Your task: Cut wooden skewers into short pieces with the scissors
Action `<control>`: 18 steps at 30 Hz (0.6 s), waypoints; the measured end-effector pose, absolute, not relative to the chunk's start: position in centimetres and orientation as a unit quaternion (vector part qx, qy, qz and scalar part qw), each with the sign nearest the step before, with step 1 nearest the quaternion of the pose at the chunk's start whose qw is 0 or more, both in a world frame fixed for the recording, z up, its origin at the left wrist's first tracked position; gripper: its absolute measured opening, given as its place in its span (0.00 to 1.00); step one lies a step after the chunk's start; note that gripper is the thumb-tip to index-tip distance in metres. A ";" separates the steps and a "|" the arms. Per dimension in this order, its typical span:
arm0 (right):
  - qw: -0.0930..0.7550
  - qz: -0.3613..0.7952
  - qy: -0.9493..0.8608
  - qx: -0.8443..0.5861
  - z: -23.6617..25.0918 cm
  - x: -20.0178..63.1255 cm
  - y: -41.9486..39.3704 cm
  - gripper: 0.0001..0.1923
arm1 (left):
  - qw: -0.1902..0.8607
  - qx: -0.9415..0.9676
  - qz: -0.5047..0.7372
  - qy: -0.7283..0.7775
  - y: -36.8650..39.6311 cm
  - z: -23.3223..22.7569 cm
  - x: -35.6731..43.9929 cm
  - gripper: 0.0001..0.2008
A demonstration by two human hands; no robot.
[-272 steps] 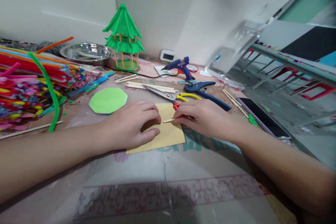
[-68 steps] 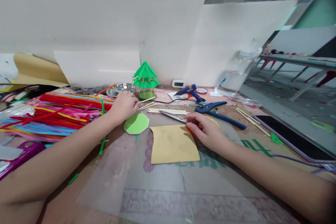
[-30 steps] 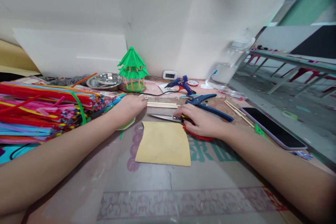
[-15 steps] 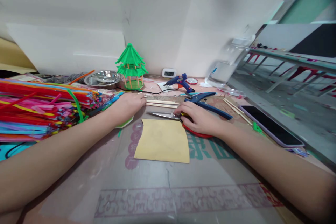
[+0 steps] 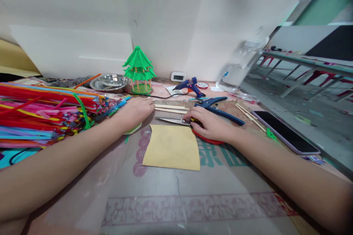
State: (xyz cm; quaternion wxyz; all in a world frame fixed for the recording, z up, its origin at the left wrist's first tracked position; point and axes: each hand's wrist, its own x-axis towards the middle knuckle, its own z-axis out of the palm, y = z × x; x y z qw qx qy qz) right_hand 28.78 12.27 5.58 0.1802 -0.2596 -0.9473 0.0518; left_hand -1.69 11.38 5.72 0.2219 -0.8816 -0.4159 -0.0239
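Observation:
My left hand point(image 5: 138, 112) lies on the table with its fingers bent together over the left ends of several thin wooden sticks point(image 5: 172, 107); those ends are hidden. Part of a pale green-edged piece point(image 5: 134, 129) shows beneath that wrist. My right hand point(image 5: 211, 122) is curled over the handles of red-handled scissors point(image 5: 173, 120), whose blades point left. Just in front of the scissors a yellowish sheet of paper point(image 5: 171, 147) lies flat. Blue-handled pliers point(image 5: 220, 109) rest just beyond my right hand.
Bundles of colourful pipe cleaners point(image 5: 46, 117) fill the left side. At the back stand a green pagoda model point(image 5: 139, 69), a metal dish point(image 5: 110, 82), a small digital clock point(image 5: 178, 76), a blue glue gun point(image 5: 190, 86) and a clear bottle point(image 5: 234, 73). A phone point(image 5: 285, 132) lies right.
The whole view has shifted very slightly to the right. Both hands and the things around them keep their places.

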 end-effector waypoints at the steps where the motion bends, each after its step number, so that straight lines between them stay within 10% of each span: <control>1: 0.180 0.052 -0.947 -0.259 5.6 28.7 12.3 0.16 | 0.221 -0.881 -0.025 -0.417 11.4 5.7 -1.7 0.09; 13: 0.180 0.049 -0.947 -0.260 5.6 28.7 12.2 0.14 | 0.184 -0.871 -0.064 -0.450 11.9 5.9 -1.7 0.11; 18: 0.310 0.130 -0.880 -0.336 5.6 28.5 11.9 0.11 | 0.113 -0.844 -0.136 -0.507 10.4 7.6 -0.4 0.10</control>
